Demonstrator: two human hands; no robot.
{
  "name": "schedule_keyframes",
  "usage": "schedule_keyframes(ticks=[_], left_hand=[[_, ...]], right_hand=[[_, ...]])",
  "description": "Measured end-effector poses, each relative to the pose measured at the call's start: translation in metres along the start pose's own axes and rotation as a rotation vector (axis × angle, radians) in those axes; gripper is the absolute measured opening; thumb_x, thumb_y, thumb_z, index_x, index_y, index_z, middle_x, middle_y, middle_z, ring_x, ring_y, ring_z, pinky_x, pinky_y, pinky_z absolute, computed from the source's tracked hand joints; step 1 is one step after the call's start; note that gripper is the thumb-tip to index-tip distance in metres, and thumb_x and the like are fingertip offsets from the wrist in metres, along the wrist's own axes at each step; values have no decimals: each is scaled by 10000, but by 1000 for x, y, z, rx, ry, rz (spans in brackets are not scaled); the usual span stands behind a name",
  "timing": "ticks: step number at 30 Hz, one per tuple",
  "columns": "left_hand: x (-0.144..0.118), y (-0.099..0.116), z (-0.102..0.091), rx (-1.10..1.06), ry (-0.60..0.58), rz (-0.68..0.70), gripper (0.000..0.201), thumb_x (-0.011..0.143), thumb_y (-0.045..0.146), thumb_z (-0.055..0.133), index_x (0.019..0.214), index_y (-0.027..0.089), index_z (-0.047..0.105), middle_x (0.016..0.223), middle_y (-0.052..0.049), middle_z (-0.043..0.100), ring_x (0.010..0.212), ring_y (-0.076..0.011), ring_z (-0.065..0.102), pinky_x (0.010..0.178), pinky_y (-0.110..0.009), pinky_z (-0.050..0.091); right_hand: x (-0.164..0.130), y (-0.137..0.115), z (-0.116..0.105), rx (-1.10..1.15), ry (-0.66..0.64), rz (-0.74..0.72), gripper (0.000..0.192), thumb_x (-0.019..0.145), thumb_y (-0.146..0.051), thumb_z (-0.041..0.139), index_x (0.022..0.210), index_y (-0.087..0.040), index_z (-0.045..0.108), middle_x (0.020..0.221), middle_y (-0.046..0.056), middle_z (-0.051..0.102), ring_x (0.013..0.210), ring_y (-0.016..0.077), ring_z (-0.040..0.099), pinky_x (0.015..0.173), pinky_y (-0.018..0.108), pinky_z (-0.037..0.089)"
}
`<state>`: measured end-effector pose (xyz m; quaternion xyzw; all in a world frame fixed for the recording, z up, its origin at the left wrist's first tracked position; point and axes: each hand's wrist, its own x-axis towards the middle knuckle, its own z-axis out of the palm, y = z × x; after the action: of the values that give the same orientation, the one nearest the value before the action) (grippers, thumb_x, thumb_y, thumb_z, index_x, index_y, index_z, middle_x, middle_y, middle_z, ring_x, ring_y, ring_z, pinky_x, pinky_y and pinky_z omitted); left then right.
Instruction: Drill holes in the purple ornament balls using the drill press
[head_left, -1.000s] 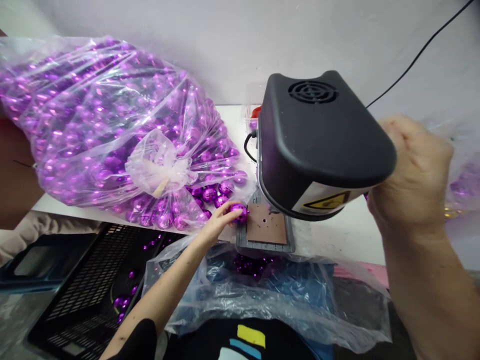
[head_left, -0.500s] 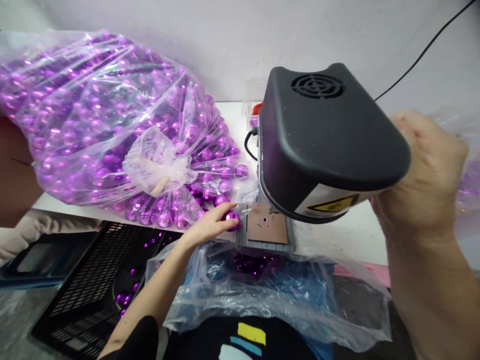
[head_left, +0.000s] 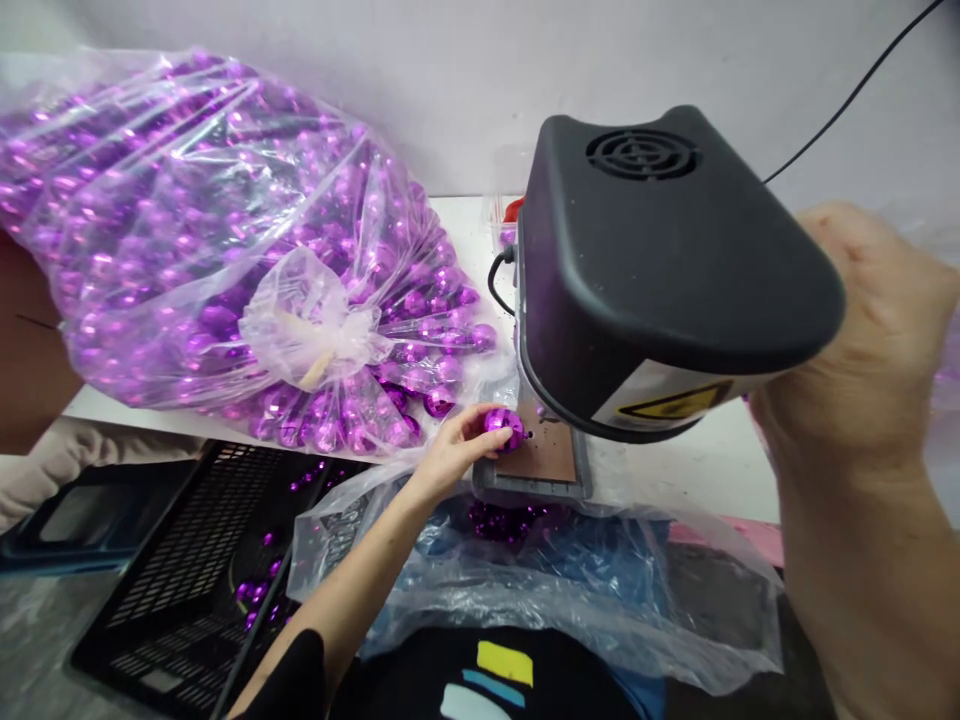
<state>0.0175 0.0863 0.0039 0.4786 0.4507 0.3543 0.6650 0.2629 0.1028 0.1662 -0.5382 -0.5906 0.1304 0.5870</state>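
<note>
- Left hand (head_left: 450,452): a shiny purple ball (head_left: 503,426) is pinched between fingertips and held at the left edge of the brown plate (head_left: 546,457) under the black machine head (head_left: 660,270).
- Right hand (head_left: 874,350): seen from the back, raised just beside the machine head's right side; whether anything is gripped cannot be told.
- A large clear bag of purple balls (head_left: 202,250) lies on the white table (head_left: 720,465), left of the machine.
- A black crate (head_left: 172,590) sits below the table edge, with loose balls inside.
</note>
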Motion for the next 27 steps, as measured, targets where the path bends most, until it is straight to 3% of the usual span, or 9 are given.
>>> schedule_keyframes(ticks=[5, 18, 27], left_hand=[[13, -16, 7, 127, 20, 114, 538, 770, 460, 819, 1213, 183, 690, 1184, -92, 715, 1101, -262, 653, 1004, -422, 494], [17, -28, 17, 654, 30, 466, 399, 861, 283, 754, 1240, 223, 647, 1267, -93, 703, 1195, -293, 631, 1083, -492, 472], [26, -32, 32, 732, 23, 429, 426, 864, 342, 737, 1262, 244, 625, 1298, -101, 634, 1227, -304, 571, 1085, -489, 462]], right_hand=[[-1, 0, -2, -40, -30, 1, 374, 970, -470, 499, 771, -154, 517, 625, -39, 433, 542, -11, 475, 529, 181, 257], [1, 4, -1, -10, 0, 11, 465, 934, -573, 508, 754, -146, 546, 647, -38, 465, 652, 14, 577, 555, 199, 272], [1, 3, -2, -33, 3, 1, 455, 927, -575, 535, 776, -146, 565, 649, -32, 472, 582, 9, 513, 540, 191, 274]])
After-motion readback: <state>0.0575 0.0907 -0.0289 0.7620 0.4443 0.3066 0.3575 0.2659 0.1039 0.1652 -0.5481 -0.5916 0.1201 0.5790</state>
